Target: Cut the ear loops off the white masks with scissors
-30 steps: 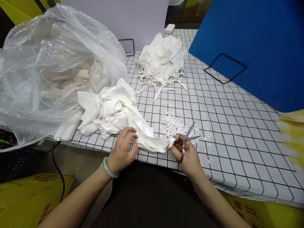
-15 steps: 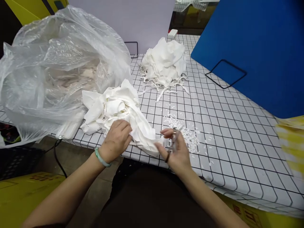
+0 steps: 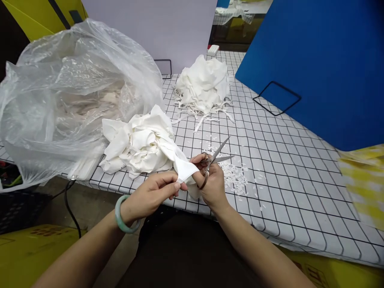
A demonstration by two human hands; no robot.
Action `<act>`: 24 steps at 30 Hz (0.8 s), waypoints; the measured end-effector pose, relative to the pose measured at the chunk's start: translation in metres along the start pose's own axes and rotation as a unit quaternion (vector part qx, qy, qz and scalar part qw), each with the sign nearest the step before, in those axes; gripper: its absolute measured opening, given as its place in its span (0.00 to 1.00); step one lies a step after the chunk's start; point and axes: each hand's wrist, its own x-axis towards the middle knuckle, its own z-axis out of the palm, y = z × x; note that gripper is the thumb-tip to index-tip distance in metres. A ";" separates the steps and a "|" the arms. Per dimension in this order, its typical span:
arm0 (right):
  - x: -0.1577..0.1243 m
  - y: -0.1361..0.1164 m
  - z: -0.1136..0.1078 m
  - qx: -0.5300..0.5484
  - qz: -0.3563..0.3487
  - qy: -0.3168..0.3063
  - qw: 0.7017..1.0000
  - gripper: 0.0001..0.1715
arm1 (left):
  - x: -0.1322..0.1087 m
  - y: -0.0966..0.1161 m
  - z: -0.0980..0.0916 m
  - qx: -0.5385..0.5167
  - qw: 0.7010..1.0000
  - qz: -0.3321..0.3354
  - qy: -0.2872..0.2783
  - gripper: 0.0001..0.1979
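Note:
My left hand [image 3: 157,191], with a pale green bangle [image 3: 120,216] on its wrist, pinches the edge of a white cloth piece [image 3: 184,170] near the table's front edge. In my right hand [image 3: 213,185] is a pair of metal scissors [image 3: 214,159], its rings round the fingers and its blades spread, pointing up and right. The right fingers are also close to the same cloth; whether they grip it I cannot tell. That cloth runs back into a crumpled heap of white cloth [image 3: 141,144]. Small white snippets [image 3: 235,176] lie scattered beyond the scissors.
A big clear plastic bag [image 3: 75,80] with pale contents stands at left. Behind lies a second white cloth pile [image 3: 204,86] with loose strips. A blue panel [image 3: 315,72] with a black wire stand [image 3: 277,99] rises at right. The table has a checked cloth [image 3: 288,180].
My left hand has moved from the heap to the right, taking hold of the cloth's edge. The scissors have turned, their spread blades now plainly visible. The cloth end is raised between my hands.

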 end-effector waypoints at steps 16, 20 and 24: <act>-0.034 -0.023 -0.048 -0.302 -0.028 -0.131 0.944 0.19 | 0.030 -0.026 0.043 -0.007 0.965 0.206 0.161 0.13; -0.034 -0.037 -0.064 -0.401 -0.084 -0.145 0.901 0.24 | 0.030 -0.029 0.047 0.009 0.964 0.228 0.136 0.12; -0.035 -0.038 -0.066 -0.408 -0.098 -0.164 0.893 0.25 | 0.030 -0.033 0.050 0.015 0.967 0.230 0.112 0.13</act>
